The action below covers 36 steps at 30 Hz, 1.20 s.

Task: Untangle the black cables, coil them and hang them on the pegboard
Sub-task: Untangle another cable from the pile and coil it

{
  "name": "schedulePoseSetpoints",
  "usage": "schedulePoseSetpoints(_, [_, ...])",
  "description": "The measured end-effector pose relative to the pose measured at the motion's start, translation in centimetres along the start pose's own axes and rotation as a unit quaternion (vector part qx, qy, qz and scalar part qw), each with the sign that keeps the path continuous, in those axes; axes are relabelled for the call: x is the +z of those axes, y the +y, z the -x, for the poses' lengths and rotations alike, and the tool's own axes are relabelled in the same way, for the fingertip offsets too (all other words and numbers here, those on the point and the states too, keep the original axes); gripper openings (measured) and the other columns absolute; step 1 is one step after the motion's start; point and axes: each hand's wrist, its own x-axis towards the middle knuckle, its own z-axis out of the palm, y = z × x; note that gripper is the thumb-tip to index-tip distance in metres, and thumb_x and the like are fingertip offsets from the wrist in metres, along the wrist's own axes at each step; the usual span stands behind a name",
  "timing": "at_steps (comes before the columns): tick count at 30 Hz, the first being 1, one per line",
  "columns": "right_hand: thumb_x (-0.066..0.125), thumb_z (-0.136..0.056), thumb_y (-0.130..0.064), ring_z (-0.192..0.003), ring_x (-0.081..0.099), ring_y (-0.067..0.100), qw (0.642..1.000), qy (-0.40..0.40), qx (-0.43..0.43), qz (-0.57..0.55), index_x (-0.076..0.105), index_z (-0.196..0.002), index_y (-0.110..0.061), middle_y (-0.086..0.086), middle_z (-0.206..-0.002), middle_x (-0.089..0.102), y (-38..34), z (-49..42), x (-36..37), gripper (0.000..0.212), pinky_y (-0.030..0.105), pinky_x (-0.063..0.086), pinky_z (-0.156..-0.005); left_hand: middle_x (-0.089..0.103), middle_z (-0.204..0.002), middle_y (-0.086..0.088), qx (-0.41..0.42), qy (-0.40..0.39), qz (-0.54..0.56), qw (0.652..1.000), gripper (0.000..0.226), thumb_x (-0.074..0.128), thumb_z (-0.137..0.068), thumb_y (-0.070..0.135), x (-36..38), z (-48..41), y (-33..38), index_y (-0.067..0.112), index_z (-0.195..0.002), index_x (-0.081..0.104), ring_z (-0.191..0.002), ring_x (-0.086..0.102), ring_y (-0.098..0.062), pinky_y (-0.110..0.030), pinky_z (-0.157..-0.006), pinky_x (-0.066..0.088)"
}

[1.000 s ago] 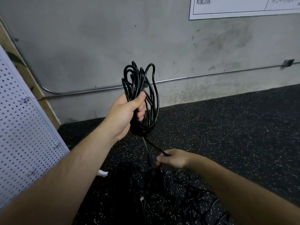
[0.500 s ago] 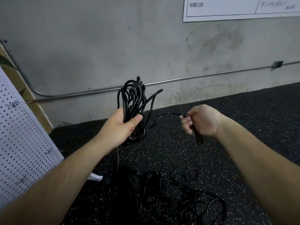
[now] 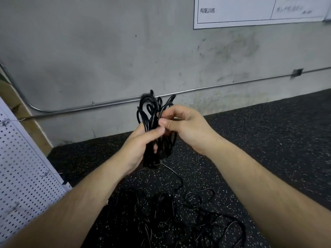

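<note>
**Both hands on the coil [image 3: 152,111]: coiling half done**

Our left hand [image 3: 139,147] grips the coil in a fist; our right hand [image 3: 186,127] pinches a loop at its top. Next, we judge, comes drawing up the tail [image 3: 176,176] below. The pegboard [image 3: 23,167] stands left of our left hand; the tangle [image 3: 197,212] beneath may snag.

Your one head-worn wide-angle camera looks forward and down along both forearms, close on your left hand [image 3: 141,140] and right hand [image 3: 186,127], with the floor [image 3: 268,140], the wall [image 3: 89,51] ahead and the pegboard [image 3: 23,167] at the left edge.
</note>
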Motion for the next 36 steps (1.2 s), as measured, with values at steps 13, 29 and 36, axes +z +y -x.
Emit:
schedulePoseSetpoints(13, [0.058, -0.094, -0.011, -0.071, 0.053, 0.005, 0.984, 0.042, 0.075, 0.158, 0.056, -0.109, -0.011, -0.005, -0.090, 0.060, 4.4, 2.1, -3.4, 0.015, 0.015, 0.044, -0.060, 0.044, -0.063, 0.004, 0.050, -0.026, 0.056, 0.997, 0.012, 0.064, -0.090, 0.015, -1.6, -0.1, 2.9, 0.010, -0.093, 0.054, -0.062, 0.041, -0.013, -0.024, -0.055, 0.036])
schedulePoseSetpoints(29, [0.084, -0.082, -0.034, -0.106, 0.063, 0.013, 0.918, -0.253, 0.284, 0.115, 0.052, -0.134, -0.028, -0.003, -0.131, 0.061, 18.1, 1.9, 7.2, 0.060, 0.030, 0.051, -0.085, 0.037, -0.063, 0.002, 0.071, -0.048, 0.132, 0.988, 0.012, 0.059, -0.089, 0.014, -3.8, 2.0, 5.3, 0.010, -0.093, 0.048, -0.062, 0.033, -0.014, -0.024, -0.053, 0.034])
schedulePoseSetpoints(36, [0.051, -0.107, -0.024, -0.088, 0.071, 0.019, 0.921, -0.230, 0.277, 0.145, 0.061, -0.108, -0.010, 0.012, -0.096, 0.075, 14.7, 1.6, 5.7, 0.017, 0.038, 0.059, -0.081, 0.039, -0.063, 0.002, 0.078, -0.021, 0.077, 0.994, 0.014, 0.058, -0.090, 0.014, -5.5, 1.8, 4.9, 0.008, -0.099, 0.049, -0.062, 0.036, -0.014, -0.025, -0.054, 0.034])
